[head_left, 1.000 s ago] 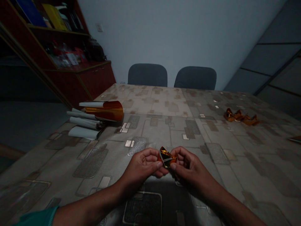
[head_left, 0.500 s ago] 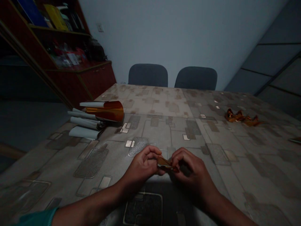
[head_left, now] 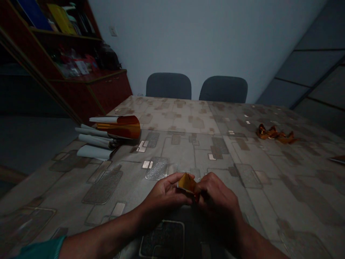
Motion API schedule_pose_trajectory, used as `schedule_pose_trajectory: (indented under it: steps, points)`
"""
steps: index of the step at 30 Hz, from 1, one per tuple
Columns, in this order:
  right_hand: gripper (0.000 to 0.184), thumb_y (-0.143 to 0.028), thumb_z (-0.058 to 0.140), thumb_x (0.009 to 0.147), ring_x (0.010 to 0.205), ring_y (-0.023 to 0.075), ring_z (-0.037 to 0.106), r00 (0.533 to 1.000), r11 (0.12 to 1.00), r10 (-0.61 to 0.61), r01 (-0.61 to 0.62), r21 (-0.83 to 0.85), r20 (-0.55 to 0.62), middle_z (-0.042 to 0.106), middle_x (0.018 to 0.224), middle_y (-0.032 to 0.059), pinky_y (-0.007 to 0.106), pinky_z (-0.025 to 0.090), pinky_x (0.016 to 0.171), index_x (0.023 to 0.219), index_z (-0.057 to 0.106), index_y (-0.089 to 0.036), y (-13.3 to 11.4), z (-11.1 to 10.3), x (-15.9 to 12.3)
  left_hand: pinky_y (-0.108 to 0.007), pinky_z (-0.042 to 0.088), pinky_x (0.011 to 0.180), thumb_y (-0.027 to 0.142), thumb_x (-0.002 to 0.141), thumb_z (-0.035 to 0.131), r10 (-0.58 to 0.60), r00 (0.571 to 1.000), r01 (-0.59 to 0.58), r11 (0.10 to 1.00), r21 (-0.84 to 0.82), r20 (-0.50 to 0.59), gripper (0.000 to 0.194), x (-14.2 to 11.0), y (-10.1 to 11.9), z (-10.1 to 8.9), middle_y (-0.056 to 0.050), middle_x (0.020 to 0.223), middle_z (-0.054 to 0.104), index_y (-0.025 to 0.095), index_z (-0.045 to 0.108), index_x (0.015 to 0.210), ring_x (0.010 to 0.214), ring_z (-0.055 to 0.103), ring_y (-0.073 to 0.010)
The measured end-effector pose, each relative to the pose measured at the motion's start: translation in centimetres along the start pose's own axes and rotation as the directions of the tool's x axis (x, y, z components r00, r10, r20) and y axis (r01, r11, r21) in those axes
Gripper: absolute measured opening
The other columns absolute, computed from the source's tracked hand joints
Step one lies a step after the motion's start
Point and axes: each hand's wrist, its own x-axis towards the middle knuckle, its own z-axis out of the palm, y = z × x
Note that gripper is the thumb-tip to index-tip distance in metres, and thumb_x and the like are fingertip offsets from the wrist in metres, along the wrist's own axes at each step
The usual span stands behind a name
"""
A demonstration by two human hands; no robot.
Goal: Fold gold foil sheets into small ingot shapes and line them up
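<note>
Seen from the head-worn camera, a folded piece of amber film [head_left: 187, 184] is held in the air above the near edge of a counter [head_left: 188, 122] with a grey patterned covering, about midway along that edge. The left hand [head_left: 165, 194] lies palm-up on the left of the piece, with its fingers [head_left: 172, 180] slightly curled and its thumb side pressed against the lower left of the fold. The right hand [head_left: 218, 196] is turned palm-down and closes over the right side of the piece, its fingers [head_left: 212, 180] curled tightly inward. The exact points of contact are partly hidden by the hands. A teal sleeve [head_left: 40, 249] shows at the left forearm. Toward the left edge of the counter lie several white rolled sheets [head_left: 94, 152], fanned out side by side, with a roll of amber film [head_left: 118, 126] resting on them. Near the right edge, a crumpled strip of amber film [head_left: 275, 133] lies well apart from both hands. A small dark flat object [head_left: 338, 159] sits at the far right margin. Beyond the far edge stand two dark chairs [head_left: 168, 86] [head_left: 223, 89], and a dark red shelving unit [head_left: 107, 90] holding books and assorted items stands at the far left.
</note>
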Motion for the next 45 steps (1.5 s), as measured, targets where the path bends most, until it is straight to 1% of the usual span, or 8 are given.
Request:
schedule_pose_trajectory:
  steps: [5,9,13,19,24,32,36,45]
  points:
    - [0.017,-0.008,0.065,0.081,0.068,0.0162,0.055,0.98,0.969,0.131,-0.159,0.189,0.151,0.055,0.078,-0.0002,0.028,0.044,0.061,0.085,0.057,-0.023,-0.1,-0.9,0.5,-0.027,0.053,0.075,0.047,0.073,0.082,0.037,0.999,-0.037,0.998,0.056,0.006,0.05,-0.1,-0.1,-0.5,-0.008,0.095,0.073,0.015,0.069,0.108,0.08,0.068,-0.0172]
    - [0.028,-0.012,0.073,0.074,0.071,0.0158,0.055,0.898,0.825,0.293,-0.41,0.389,0.327,0.058,0.086,-0.0007,0.029,0.045,0.065,0.096,0.061,-0.025,0.0,-2.0,1.3,-0.027,0.053,0.075,0.046,0.072,0.083,0.036,0.999,-0.035,0.997,0.073,-0.009,0.048,0.0,-0.1,-0.9,-0.008,0.095,0.072,0.015,0.07,0.106,0.081,0.068,-0.0177]
    - [0.011,-0.021,0.072,0.078,0.071,0.0154,0.053,0.863,0.711,0.338,-0.495,0.5,0.374,0.058,0.084,0.0,0.028,0.042,0.064,0.087,0.064,-0.023,0.1,-2.1,1.3,-0.027,0.052,0.078,0.045,0.071,0.084,0.018,1.0,-0.017,0.997,0.07,-0.01,0.049,0.1,0.0,-1.0,-0.008,0.098,0.072,0.016,0.07,0.108,0.084,0.068,-0.0183]
    - [0.016,-0.03,0.076,0.077,0.064,0.0124,0.048,0.841,0.601,0.41,-0.541,0.588,0.354,0.056,0.076,-0.0012,0.025,0.036,0.058,0.077,0.065,-0.02,0.2,-1.0,1.1,-0.024,0.05,0.075,0.041,0.074,0.082,0.019,1.0,-0.018,0.998,0.067,-0.016,0.042,0.1,0.1,-0.6,-0.007,0.094,0.073,0.015,0.07,0.106,0.08,0.068,-0.0156]
    - [0.034,-0.042,0.082,0.073,0.062,0.012,0.052,0.744,0.273,0.459,-0.638,0.72,0.485,0.058,0.072,-0.0024,0.024,0.037,0.057,0.088,0.06,-0.02,0.7,-0.2,0.7,-0.022,0.05,0.071,0.039,0.073,0.084,-0.016,1.0,0.016,0.999,0.033,-0.014,0.04,0.1,0.1,-0.6,-0.004,0.085,0.073,0.015,0.069,0.101,0.075,0.068,-0.0141]
    - [0.036,-0.035,0.086,0.071,0.052,0.0067,0.046,0.677,0.061,0.452,-0.673,0.737,0.58,0.061,0.071,-0.003,0.02,0.028,0.048,0.09,0.061,-0.018,1.2,-0.2,0.4,-0.026,0.052,0.073,0.037,0.071,0.086,-0.014,1.0,0.015,0.999,-0.051,0.013,0.047,0.2,-0.5,-0.7,-0.005,0.091,0.072,0.016,0.064,0.106,0.076,0.069,-0.0151]
    - [0.035,-0.03,0.086,0.073,0.059,0.0071,0.051,0.654,-0.065,0.437,-0.662,0.747,0.618,0.064,0.081,0.0,0.018,0.033,0.051,0.096,0.063,-0.019,1.2,-0.7,0.6,-0.03,0.053,0.081,0.042,0.084,0.073,-0.069,0.997,0.073,0.988,-0.137,0.034,0.036,-0.4,0.1,-0.1,-0.01,0.099,0.071,0.013,0.066,0.103,0.091,0.069,-0.0195]
    - [0.039,-0.034,0.077,0.082,0.058,0.008,0.05,0.713,0.023,0.355,-0.653,0.757,0.604,0.06,0.084,-0.002,0.02,0.037,0.052,0.116,0.059,-0.027,0.9,-0.9,0.6,-0.04,0.052,0.089,0.029,0.083,0.076,-0.018,0.993,0.036,0.988,-0.152,0.115,0.021,-0.2,-0.8,-0.5,-0.011,0.097,0.071,0.014,0.064,0.091,0.093,0.07,-0.0237]
